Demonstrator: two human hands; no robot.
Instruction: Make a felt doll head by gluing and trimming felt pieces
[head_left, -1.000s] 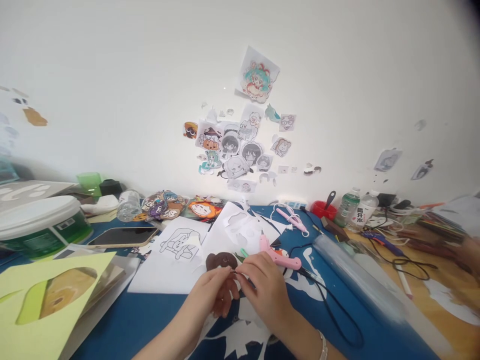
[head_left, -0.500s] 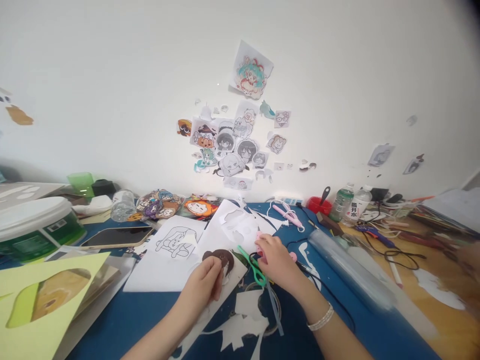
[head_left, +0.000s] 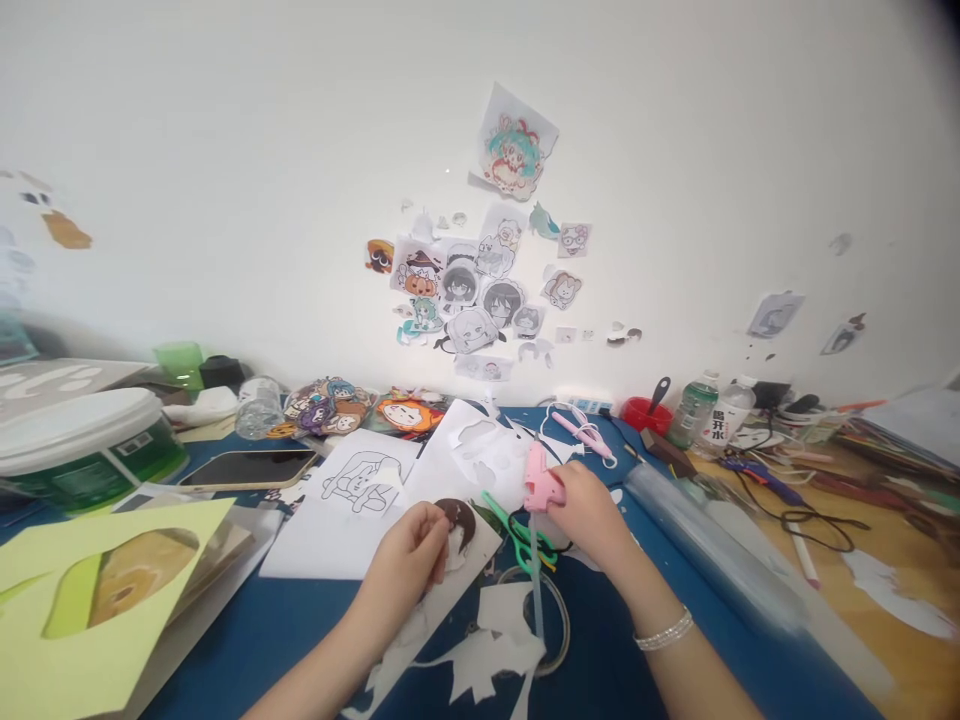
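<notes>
My right hand [head_left: 589,508] is closed around a pink hot glue gun [head_left: 541,478]. Its nozzle points up, and a clear glue stick [head_left: 536,590] hangs from its back end. Fingers pinched together, my left hand [head_left: 411,555] grips the edge of a dark brown and white cutout [head_left: 460,525] over a pale sheet; its fingertips partly hide the piece. Green scissors [head_left: 517,530] lie between the two hands. Below them are a ring-shaped roll of tape [head_left: 562,625] and jagged white paper scraps [head_left: 484,650].
A line drawing on white paper [head_left: 300,545] and a phone [head_left: 247,469] lie left, beside a lidded tub [head_left: 82,440]. On the right are a clear plastic roll [head_left: 712,545], bottles [head_left: 727,410], a red bowl [head_left: 637,415] and a pink corded tool [head_left: 577,432]. Cutouts cover the wall.
My right hand has lifted the pink glue gun and turned it, so gun and glue stick now show clearly. The brown cutout shows slightly further right of my left fingertips. The view has shifted slightly.
</notes>
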